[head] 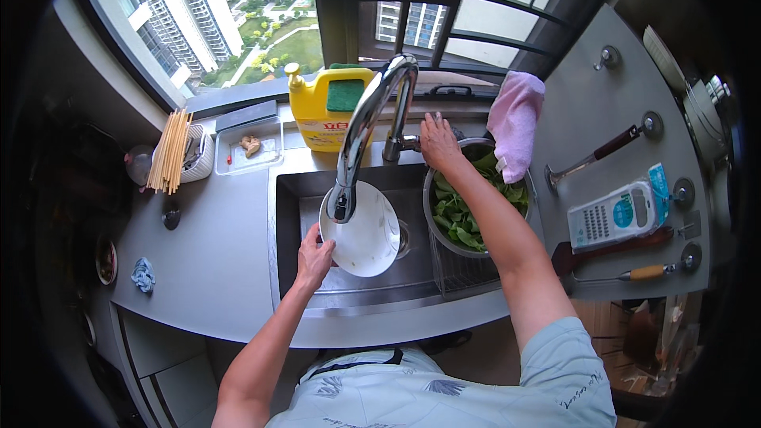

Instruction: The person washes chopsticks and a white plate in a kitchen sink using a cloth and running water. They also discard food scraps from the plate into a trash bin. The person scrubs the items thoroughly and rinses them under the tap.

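Observation:
My left hand (315,258) grips the left rim of a white plate (365,238), thumb on its upper face. The plate is tilted over the stainless steel sink (306,190), below the spout of the chrome faucet (357,151). A few small specks show on it. My right hand (439,141) reaches behind the sink, back upward, beside the faucet's lever (410,142). Its palm is hidden, so I cannot tell whether it grips anything. Just right of its fingers a dark scourer-like thing (457,132) partly shows. Under my right forearm stands a metal pot (429,214) of leafy greens (461,220).
Behind the sink stand a yellow detergent jug (321,131) with a green scouring pad (345,96) and a pink towel (516,119). Leftward are a clear tray (223,145) with ginger (250,145), chopsticks (168,157) and a crumpled blue cloth (142,275). A packaged grater (615,214) hangs right.

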`<act>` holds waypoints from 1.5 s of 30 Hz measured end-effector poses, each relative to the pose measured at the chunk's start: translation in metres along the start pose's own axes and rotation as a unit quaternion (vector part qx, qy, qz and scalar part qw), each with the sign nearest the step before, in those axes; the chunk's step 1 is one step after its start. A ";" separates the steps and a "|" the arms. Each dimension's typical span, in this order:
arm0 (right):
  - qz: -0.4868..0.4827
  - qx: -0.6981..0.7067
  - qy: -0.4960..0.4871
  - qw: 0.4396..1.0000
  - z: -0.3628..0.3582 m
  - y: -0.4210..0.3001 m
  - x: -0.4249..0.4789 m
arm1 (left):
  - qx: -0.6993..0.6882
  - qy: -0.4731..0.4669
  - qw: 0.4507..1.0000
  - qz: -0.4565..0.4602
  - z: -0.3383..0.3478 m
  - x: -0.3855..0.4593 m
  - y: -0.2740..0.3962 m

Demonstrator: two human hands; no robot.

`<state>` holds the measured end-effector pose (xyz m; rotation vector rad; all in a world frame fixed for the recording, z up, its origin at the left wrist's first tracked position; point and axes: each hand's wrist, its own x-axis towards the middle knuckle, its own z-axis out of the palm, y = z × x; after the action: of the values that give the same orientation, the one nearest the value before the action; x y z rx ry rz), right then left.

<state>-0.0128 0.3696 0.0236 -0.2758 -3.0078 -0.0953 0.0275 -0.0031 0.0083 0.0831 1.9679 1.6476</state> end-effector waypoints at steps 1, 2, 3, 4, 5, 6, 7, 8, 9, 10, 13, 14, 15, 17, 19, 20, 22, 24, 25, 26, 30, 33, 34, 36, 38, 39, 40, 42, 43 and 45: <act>0.003 0.022 0.006 1.000 -0.005 0.000 -0.004 | 0.005 -0.004 1.000 -0.003 0.001 0.005 -0.004; 0.005 0.044 0.010 0.999 -0.009 -0.001 -0.010 | 0.007 -0.011 1.000 -0.003 0.000 0.009 -0.007; 0.009 0.066 0.013 0.998 -0.015 -0.003 -0.017 | 0.006 -0.020 1.000 -0.017 0.000 0.008 -0.007; 0.009 0.076 0.019 0.997 -0.023 -0.004 -0.025 | 0.005 -0.028 0.999 -0.030 0.000 0.009 -0.006; 0.009 0.091 0.028 0.995 -0.028 -0.008 -0.035 | 0.004 -0.035 0.998 -0.042 0.001 0.010 -0.005; 0.007 0.108 0.036 0.993 -0.034 -0.013 -0.045 | -0.010 -0.040 0.997 -0.058 0.002 0.011 -0.003; 0.004 0.125 0.044 0.991 -0.039 -0.018 -0.056 | -0.021 -0.046 0.996 -0.070 0.003 0.012 -0.003; -0.001 0.162 0.067 0.985 -0.043 -0.027 -0.073 | -0.028 -0.055 0.995 -0.082 0.003 0.013 -0.002; -0.004 0.203 0.081 0.976 -0.055 -0.039 -0.091 | -0.034 -0.065 0.993 -0.091 0.003 0.014 -0.004; -0.009 0.245 0.096 0.965 -0.064 -0.052 -0.108 | -0.038 -0.072 0.991 -0.106 0.000 0.014 -0.006; 0.016 0.346 0.100 0.933 -0.107 -0.098 -0.164 | -0.054 -0.092 0.981 -0.161 -0.011 0.016 -0.009; 0.036 0.363 0.098 0.926 -0.118 -0.111 -0.184 | -0.058 -0.103 0.976 -0.183 -0.015 0.017 -0.010; 0.074 0.389 0.094 0.914 -0.121 -0.119 -0.203 | -0.063 -0.115 0.970 -0.205 -0.018 0.019 -0.011; 0.155 0.458 0.087 0.871 -0.123 -0.135 -0.241 | -0.065 -0.130 0.956 -0.254 -0.023 0.026 -0.015; 0.242 0.502 0.087 0.826 -0.116 -0.150 -0.272 | -0.063 -0.135 0.945 -0.291 -0.025 0.032 -0.017; 0.284 0.522 0.090 0.799 -0.112 -0.157 -0.287 | -0.062 -0.138 0.941 -0.303 -0.025 0.034 -0.017; 0.349 0.561 0.082 0.746 -0.107 -0.167 -0.309 | -0.056 -0.144 0.936 -0.317 -0.024 0.039 -0.019; 0.372 0.594 0.090 0.708 -0.096 -0.172 -0.320 | -0.049 -0.148 0.937 -0.312 -0.020 0.048 -0.026; 0.380 0.605 0.090 0.694 -0.095 -0.173 -0.321 | -0.047 -0.149 0.940 -0.304 -0.016 0.053 -0.030; 0.383 0.606 0.083 0.692 -0.097 -0.176 -0.320 | -0.030 -0.155 0.948 -0.277 -0.014 0.056 -0.033; 0.373 0.601 0.065 0.704 -0.100 -0.176 -0.313 | 0.106 -0.174 0.971 -0.121 0.006 0.057 -0.018; 0.355 0.603 0.046 0.713 -0.101 -0.172 -0.299 | 0.210 -0.155 0.964 -0.045 0.009 0.052 -0.003; 0.345 0.606 0.041 0.716 -0.101 -0.170 -0.292 | 0.226 -0.149 0.962 -0.034 0.006 0.049 0.003; 0.322 0.610 0.032 0.724 -0.102 -0.165 -0.275 | 0.238 -0.130 0.962 -0.014 -0.002 0.041 0.015; 0.286 0.607 0.034 0.741 -0.100 -0.154 -0.250 | 0.262 -0.106 0.959 0.002 -0.014 0.033 0.025; 0.268 0.606 0.036 0.748 -0.098 -0.149 -0.238 | 0.274 -0.093 0.957 0.010 -0.020 0.030 0.030; 0.252 0.604 0.048 0.755 -0.095 -0.141 -0.220 | 0.307 -0.084 0.947 0.041 -0.030 0.033 0.022; 0.238 0.606 0.064 0.756 -0.091 -0.121 -0.177 | 0.349 -0.062 0.930 0.093 -0.044 0.028 0.018; 0.241 0.614 0.081 0.747 -0.086 -0.108 -0.154 | 0.370 -0.052 0.920 0.120 -0.048 0.025 0.021; 0.262 0.607 0.117 0.741 -0.075 -0.080 -0.106 | 0.389 -0.025 0.909 0.149 -0.055 0.015 0.026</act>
<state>0.0846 0.2665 0.0801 -0.7956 -2.0005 1.6134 -0.0179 -0.0399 0.0313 0.7451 2.5424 0.8943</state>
